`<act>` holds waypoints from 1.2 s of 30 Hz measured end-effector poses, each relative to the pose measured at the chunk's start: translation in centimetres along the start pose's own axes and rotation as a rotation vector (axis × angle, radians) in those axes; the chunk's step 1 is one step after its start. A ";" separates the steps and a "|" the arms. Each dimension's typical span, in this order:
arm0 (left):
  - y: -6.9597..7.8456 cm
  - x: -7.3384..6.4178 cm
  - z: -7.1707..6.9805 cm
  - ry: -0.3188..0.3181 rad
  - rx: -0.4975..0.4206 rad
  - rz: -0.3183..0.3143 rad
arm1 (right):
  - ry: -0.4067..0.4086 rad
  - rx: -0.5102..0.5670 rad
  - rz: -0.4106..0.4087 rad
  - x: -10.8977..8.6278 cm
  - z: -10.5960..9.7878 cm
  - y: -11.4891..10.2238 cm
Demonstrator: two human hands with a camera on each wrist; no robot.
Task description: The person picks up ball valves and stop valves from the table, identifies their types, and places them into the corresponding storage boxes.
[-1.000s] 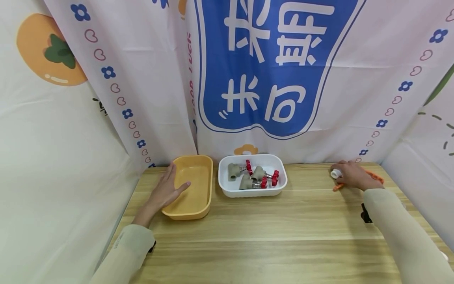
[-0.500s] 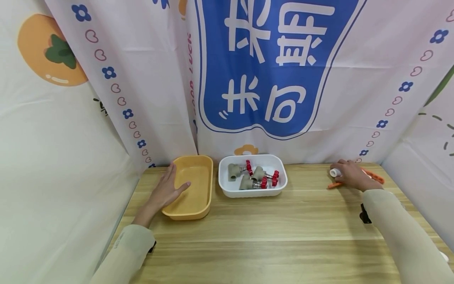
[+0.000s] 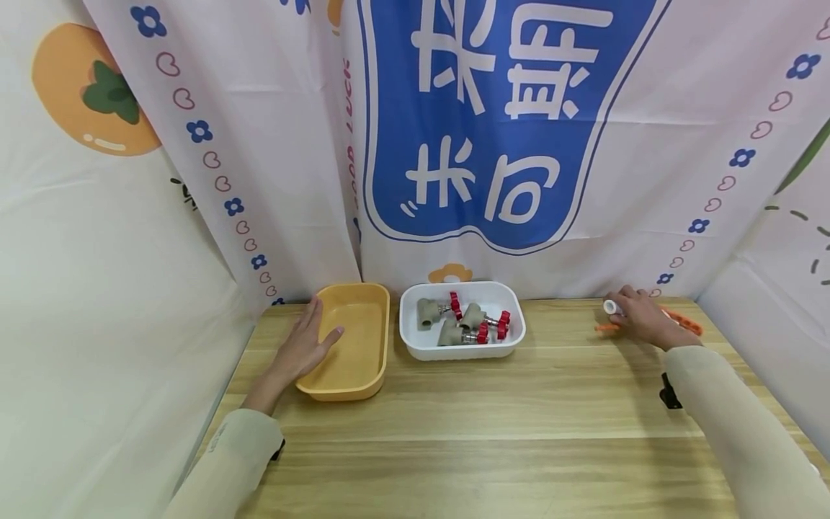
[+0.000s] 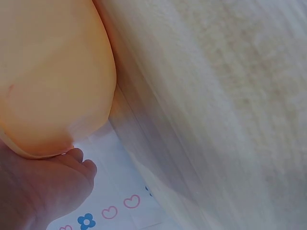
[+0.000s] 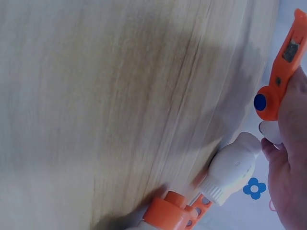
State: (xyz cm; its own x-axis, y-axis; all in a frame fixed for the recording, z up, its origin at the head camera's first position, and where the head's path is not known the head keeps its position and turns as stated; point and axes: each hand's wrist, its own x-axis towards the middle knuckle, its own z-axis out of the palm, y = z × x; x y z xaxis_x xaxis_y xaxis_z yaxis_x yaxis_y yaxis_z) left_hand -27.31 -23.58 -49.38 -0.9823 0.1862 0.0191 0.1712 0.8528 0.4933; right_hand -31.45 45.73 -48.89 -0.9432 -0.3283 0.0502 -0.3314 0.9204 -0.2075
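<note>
My left hand (image 3: 300, 351) rests on the left rim of the yellow tray (image 3: 379, 364), fingers straight along the rim and thumb stretched over the inside. In the left wrist view its fingertips (image 4: 80, 160) touch the tray's outer wall. At the table's far right, my right hand (image 3: 643, 321) holds a white plastic ball valve (image 3: 611, 307), its pipe end pointing left. That valve's orange lever (image 5: 283, 62) with a blue cap shows in the right wrist view. Below it, another white valve (image 5: 232, 167) with orange parts lies on the table, apart from my grip.
Between my hands stands a white tray (image 3: 462, 353) holding three grey-green valves (image 3: 454, 333) with red handles. Orange handles (image 3: 684, 322) lie behind my right hand. A printed cloth (image 3: 480, 180) hangs along the table's back edge, and side cloths flank both ends.
The white valve in my right hand has risen slightly and shifted left, its orange lever swinging left and up. My left hand stays on the yellow tray, its thumb drawn in a little.
</note>
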 end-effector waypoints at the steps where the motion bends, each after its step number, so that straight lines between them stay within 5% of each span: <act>1: 0.0 0.0 0.0 -0.004 -0.008 -0.005 | 0.010 0.004 -0.008 0.0 -0.1 0.0; 8: 0.1 0.1 -0.2 -0.025 -0.036 -0.015 | 0.071 0.025 -0.071 0.1 -0.6 -0.1; 22: 0.0 0.0 -0.3 -0.011 -0.055 0.030 | 0.020 0.045 -0.043 0.2 -1.0 -0.5; 36: -0.1 0.0 -0.3 -0.017 -0.073 0.015 | -0.012 0.109 -0.046 0.9 -3.0 -3.4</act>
State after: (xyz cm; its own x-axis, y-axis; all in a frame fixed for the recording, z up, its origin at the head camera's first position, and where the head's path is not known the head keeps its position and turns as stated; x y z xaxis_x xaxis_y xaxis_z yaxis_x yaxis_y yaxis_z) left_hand -27.36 -23.86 -49.15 -0.9781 0.2079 0.0124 0.1797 0.8121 0.5551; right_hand -31.21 42.92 -45.18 -0.9265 -0.3730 0.0503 -0.3695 0.8760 -0.3100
